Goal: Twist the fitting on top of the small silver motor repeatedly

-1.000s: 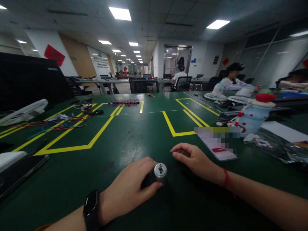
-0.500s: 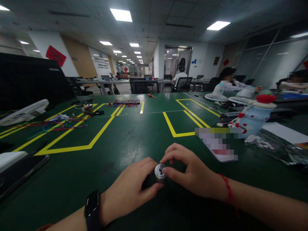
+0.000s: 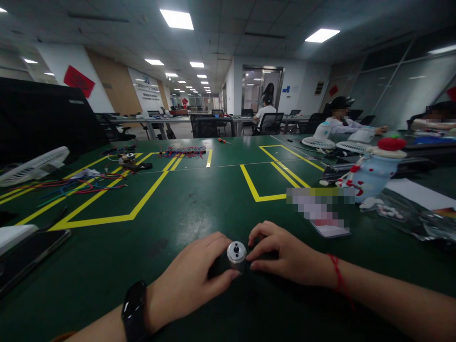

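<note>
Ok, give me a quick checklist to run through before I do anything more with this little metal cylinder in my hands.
1. Left hand grips the metal cylinder: ok, fingers wrapped around its body.
2. Right hand on the cylinder: ok, fingertips touch its side.
3. Cylinder's end cap visible: ok, the round silver face with its centre hole points at the camera.
4. Cylinder resting on the table or lifted: cannot tell.
5. Space around the hands: ok, the card sits apart to the right, the phone far left.
6. Loose wires out of the way: ok, far left.
</note>
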`<action>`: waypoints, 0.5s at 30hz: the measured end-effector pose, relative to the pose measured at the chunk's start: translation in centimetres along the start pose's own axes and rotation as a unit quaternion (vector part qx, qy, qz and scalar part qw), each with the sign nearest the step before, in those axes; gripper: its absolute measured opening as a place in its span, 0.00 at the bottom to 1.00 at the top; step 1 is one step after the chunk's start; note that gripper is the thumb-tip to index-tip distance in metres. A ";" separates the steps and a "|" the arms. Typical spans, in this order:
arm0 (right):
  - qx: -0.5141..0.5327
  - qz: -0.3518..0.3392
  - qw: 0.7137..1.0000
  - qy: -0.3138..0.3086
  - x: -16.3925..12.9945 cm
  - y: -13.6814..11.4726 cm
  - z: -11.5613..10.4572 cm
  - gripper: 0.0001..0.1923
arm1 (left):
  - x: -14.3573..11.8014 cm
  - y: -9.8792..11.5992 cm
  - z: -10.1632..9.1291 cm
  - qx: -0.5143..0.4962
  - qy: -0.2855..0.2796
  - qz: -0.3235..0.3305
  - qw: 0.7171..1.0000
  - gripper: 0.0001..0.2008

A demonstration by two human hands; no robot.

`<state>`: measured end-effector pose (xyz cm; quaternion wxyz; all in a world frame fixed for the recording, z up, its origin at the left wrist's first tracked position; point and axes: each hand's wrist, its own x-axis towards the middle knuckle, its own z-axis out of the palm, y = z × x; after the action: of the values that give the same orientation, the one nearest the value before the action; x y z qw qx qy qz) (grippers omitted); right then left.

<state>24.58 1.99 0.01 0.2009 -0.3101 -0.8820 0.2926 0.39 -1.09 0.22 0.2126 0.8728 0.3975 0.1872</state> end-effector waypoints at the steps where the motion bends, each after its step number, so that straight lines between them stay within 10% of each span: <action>1: 0.010 0.001 1.000 -0.001 0.0 0.0 0.0 0.09 | 0.0 0.0 0.0 -0.001 0.000 0.001 1.000 0.05; 5: 0.142 0.086 0.983 0.083 0.4 0.4 -0.4 0.14 | 0.0 0.0 -0.1 -0.005 -0.001 0.001 1.000 0.06; 11: 0.359 0.214 0.879 0.231 1.2 2.6 -0.7 0.16 | -0.1 -0.1 -0.2 -0.007 0.003 0.004 1.000 0.05; 15: 0.233 0.170 0.946 0.146 0.9 1.6 -0.8 0.12 | 0.0 -0.1 -0.2 -0.009 0.000 0.001 1.000 0.06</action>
<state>25.07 3.97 -0.26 0.3416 -0.4393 -0.6844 0.4710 0.24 -1.03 0.32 0.2198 0.8712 0.3953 0.1909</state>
